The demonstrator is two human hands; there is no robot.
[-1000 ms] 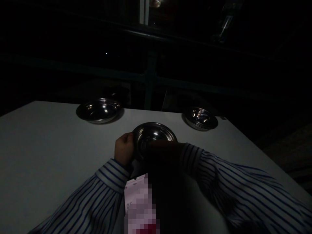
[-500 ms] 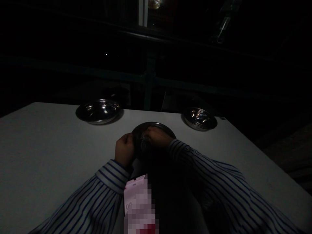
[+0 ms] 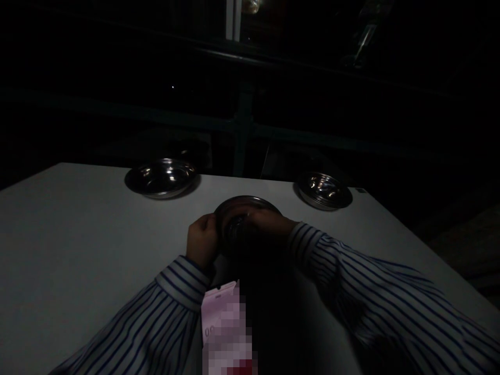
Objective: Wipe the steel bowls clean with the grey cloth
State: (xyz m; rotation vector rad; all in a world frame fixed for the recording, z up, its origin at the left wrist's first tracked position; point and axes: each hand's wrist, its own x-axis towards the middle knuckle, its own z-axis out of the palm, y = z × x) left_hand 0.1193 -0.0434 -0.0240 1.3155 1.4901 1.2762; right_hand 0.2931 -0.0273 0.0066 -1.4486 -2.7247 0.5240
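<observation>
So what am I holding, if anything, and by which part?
Your left hand grips the middle metal bowl by its left rim; anything in your right hand is too dark to tell.

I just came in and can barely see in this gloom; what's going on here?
A person in striped sleeves holds the near metal bowl by its rim with the left hand. The right hand reaches in over it; whether it holds anything is too dark to tell. A wide metal bowl and a smaller one sit farther back on the white table.

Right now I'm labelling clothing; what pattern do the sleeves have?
Dark blue stripes on a pale ground, clearest in the head view.
</observation>
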